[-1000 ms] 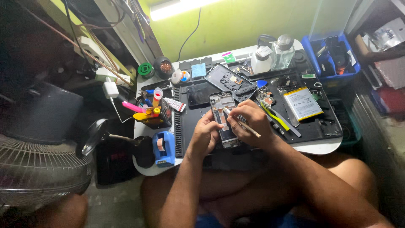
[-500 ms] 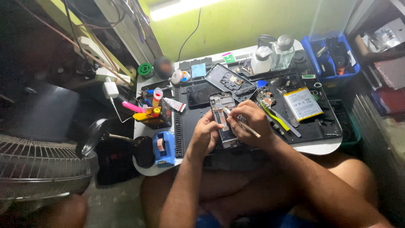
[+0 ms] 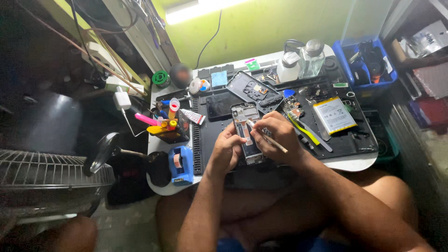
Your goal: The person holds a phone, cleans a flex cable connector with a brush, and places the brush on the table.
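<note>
Left hand (image 3: 227, 150) gripped the left edge of the opened phone (image 3: 246, 132), which lay on the black mat (image 3: 210, 135) at the front of the worktop (image 3: 354, 163). Right hand (image 3: 276, 137) pinched a thin stick tool (image 3: 267, 137), grip narrow, tip touching the phone's inside. Just right of that grip lay yellow tweezers (image 3: 303, 130); farther right, a flat battery (image 3: 333, 115). Beyond the grip sat a back cover (image 3: 254, 89). Left of the left grip, well apart, stood a blue tape dispenser (image 3: 180, 164).
</note>
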